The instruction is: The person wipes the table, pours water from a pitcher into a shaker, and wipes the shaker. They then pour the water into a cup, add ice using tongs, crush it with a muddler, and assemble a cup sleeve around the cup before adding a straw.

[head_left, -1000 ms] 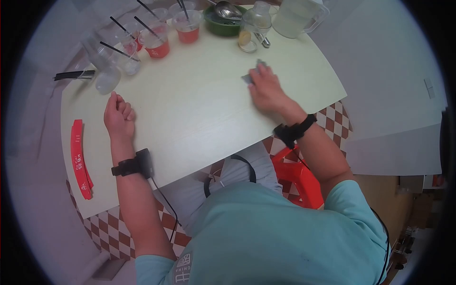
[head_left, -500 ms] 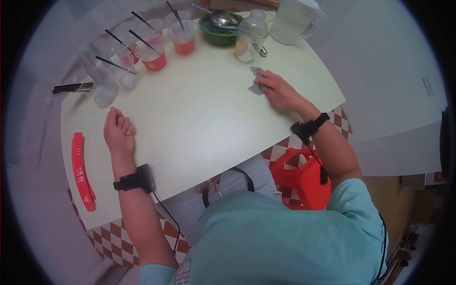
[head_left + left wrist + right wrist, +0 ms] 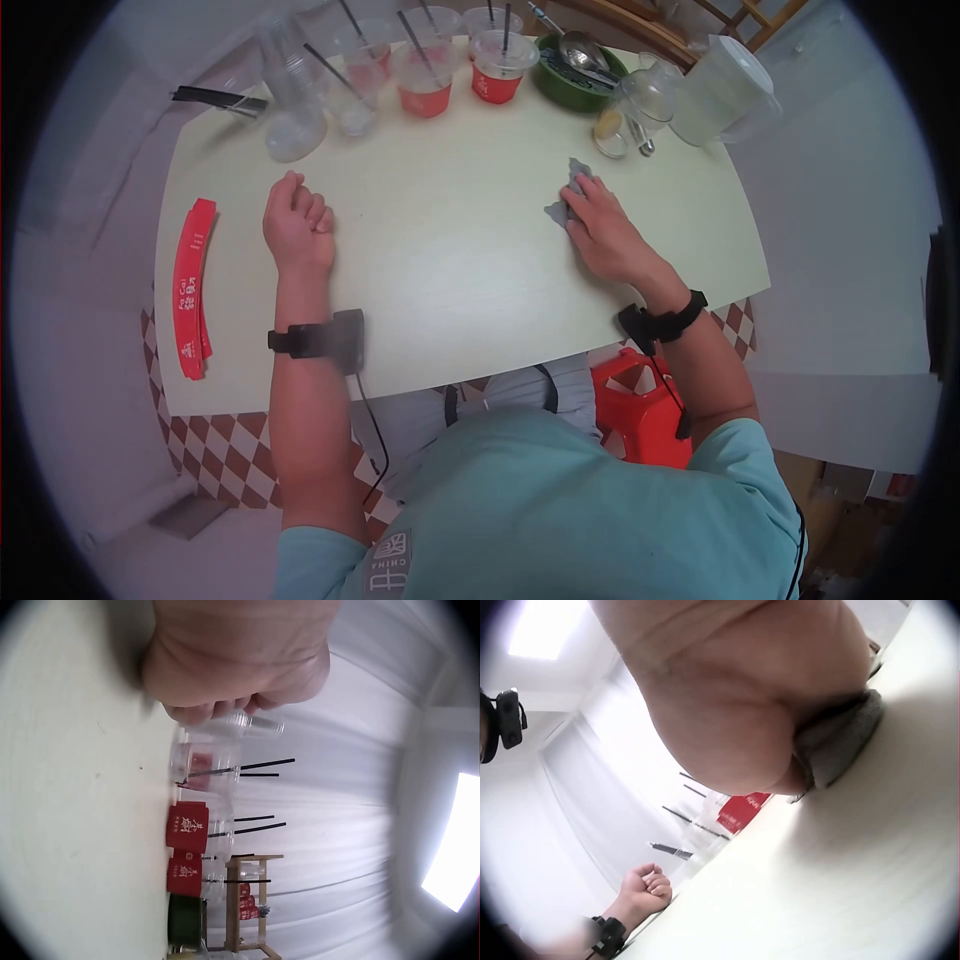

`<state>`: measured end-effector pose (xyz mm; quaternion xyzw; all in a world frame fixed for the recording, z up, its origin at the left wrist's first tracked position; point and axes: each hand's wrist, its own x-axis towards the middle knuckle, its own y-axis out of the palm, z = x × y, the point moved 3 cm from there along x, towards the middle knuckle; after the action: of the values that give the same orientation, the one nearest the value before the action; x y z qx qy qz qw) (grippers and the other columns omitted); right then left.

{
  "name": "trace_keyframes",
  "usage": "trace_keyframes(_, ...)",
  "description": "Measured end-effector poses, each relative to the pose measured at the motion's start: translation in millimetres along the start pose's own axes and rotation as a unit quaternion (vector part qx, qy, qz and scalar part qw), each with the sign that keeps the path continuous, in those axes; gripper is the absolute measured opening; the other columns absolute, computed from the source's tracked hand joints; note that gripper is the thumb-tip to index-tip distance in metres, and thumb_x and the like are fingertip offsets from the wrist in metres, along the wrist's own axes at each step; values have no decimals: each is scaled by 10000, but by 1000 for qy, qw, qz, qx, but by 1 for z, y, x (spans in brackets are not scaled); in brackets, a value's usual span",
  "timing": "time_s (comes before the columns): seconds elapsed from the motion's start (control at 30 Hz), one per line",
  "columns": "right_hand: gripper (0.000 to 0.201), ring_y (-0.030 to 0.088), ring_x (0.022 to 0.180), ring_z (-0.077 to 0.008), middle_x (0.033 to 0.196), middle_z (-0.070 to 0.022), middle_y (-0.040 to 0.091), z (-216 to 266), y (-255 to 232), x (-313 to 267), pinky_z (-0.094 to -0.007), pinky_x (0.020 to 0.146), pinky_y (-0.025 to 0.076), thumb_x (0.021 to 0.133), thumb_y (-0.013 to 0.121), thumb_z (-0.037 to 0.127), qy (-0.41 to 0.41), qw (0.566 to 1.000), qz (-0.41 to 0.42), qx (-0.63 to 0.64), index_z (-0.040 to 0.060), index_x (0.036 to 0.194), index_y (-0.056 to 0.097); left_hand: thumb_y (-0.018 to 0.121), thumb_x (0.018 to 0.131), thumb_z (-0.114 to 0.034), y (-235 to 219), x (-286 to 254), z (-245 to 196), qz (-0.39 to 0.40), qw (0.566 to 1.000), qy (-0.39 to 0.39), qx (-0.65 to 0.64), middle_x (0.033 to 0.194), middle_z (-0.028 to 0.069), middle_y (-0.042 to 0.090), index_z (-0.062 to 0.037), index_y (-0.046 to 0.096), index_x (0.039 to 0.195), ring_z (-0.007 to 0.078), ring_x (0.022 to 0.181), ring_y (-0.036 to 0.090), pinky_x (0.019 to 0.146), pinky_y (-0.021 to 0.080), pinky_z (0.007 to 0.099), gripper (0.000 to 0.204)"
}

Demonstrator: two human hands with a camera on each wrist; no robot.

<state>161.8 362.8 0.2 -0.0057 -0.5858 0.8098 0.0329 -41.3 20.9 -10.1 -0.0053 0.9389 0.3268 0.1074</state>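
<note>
The right hand (image 3: 608,240) lies low over the table (image 3: 450,250), its fingers extended and pressing on a crumpled grey cloth (image 3: 557,212). From the right wrist camera, the cloth (image 3: 844,742) shows bunched under that hand against the tabletop. The left hand (image 3: 299,225) rests on its side on the table's left part, fingers loosely curled, with nothing visible in it. That hand (image 3: 240,656) fills the top of the left wrist view and shows in the right wrist view as a loose fist (image 3: 646,889).
Along the back stand cups with red sleeves (image 3: 425,100) and black straws, stacked clear cups (image 3: 294,135), a green bowl (image 3: 572,92) with a ladle, a glass jar (image 3: 650,98) and a pitcher (image 3: 722,90). Red strips (image 3: 190,290) lie at left; a red stool (image 3: 640,410) stands below the table.
The head view has shifted and turned. Relative to the jar, the right hand has moved left with the cloth, its fingers now straighter. The left hand has stayed in place on the table.
</note>
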Motion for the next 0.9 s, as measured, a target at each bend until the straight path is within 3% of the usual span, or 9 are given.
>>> trace_keyframes(0.17,396,307,1447,-473,1525,-224,412,59,42,113,-564,1180,268,980,534,171,-111,992,-22,51,72,1364,540,541,1007,-192,-16,6,-22,0,998,20,-60,598,-38,315,-75,569,904,91,492,268,463,231,269,158)
trace_keyframes(0.23,376,312,1457,-442,1541,-191,411,107,58,135,-565,1188,257,987,526,182,-178,980,0,90,92,1351,553,517,1009,-178,-22,7,-38,111,979,13,-170,595,-24,319,-60,586,884,108,499,267,475,241,276,185)
trace_keyframes(0.37,361,396,1429,-378,1463,-161,506,199,85,90,-524,1207,267,894,575,34,-411,892,88,167,98,1242,645,510,1005,-169,-31,0,-65,150,960,32,-236,596,-15,320,-45,593,872,119,506,267,486,245,282,200)
trace_keyframes(0.47,386,397,1442,-336,1447,-97,543,211,76,20,-541,1213,281,860,578,23,-496,828,173,194,120,1218,687,503,1004,-183,-41,3,-73,187,941,41,-279,616,-13,336,-51,594,892,125,520,281,494,250,290,195)
trace_keyframes(0.53,412,410,1441,-302,1439,-78,559,189,56,-11,-524,1230,270,836,607,-22,-462,820,262,214,134,1206,697,507,998,-182,-39,3,-72,187,937,32,-294,612,-14,329,-49,607,888,128,519,280,497,253,288,200)
trace_keyframes(0.63,406,506,1365,-328,1319,-102,640,136,23,-9,-503,1201,320,828,583,-90,-378,840,281,269,98,1171,691,521,992,-168,-31,-1,-67,191,932,19,-306,605,-19,311,-33,609,880,114,518,261,494,240,279,196)
trace_keyframes(0.73,433,507,1354,-366,1345,-161,612,66,13,21,-456,1174,366,867,566,-81,-187,958,55,208,78,1265,630,522,990,-164,-23,-4,-62,211,930,-4,-300,604,-20,310,-32,624,884,115,520,262,497,241,278,197)
trace_keyframes(0.8,432,403,1427,-398,1423,-208,539,41,16,48,-464,1181,334,933,576,35,-65,983,1,172,50,1362,540,523,989,-162,-23,-2,-58,214,930,-10,-298,604,-20,311,-32,630,888,115,522,264,499,243,278,197)
trace_keyframes(0.9,488,353,1436,-452,1450,-249,484,87,36,65,-517,1181,313,865,573,2,-100,992,-28,71,45,1350,544,521,989,-160,-23,-1,-55,215,932,-19,-290,604,-19,315,-32,634,888,116,524,268,504,248,277,197)
